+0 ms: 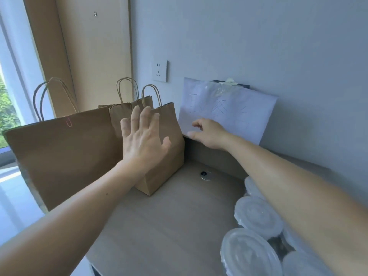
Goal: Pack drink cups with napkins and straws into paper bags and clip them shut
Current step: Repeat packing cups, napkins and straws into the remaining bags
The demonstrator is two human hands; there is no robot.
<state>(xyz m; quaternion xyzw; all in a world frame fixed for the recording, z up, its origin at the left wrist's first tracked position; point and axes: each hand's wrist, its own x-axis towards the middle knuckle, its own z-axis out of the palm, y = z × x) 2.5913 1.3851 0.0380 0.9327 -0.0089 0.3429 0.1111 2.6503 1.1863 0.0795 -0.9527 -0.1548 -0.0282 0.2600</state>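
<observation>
Three brown paper bags are stood at the back left of the grey table; the large bag is set furthest left, its top edges pinned together by a pink paper clip; a smaller bag is seen behind it, near the wall; the third bag is stood just to the right, its twisted handles upright. The left hand is held flat before the third bag, fingers straight and spread, nothing grasped; whether the palm is touching the paper cannot be told. The right hand is stretched out just beside that bag's right side, in front of a white paper sign leaned against the wall; its fingers are loosely bent and nothing is held in them. Clear drink cups with lids are crowded at the table's near right edge, partly hidden under the right forearm. A white wall socket is mounted above the bags; a small round metal fitting is set into the tabletop between the third bag and the cups.
</observation>
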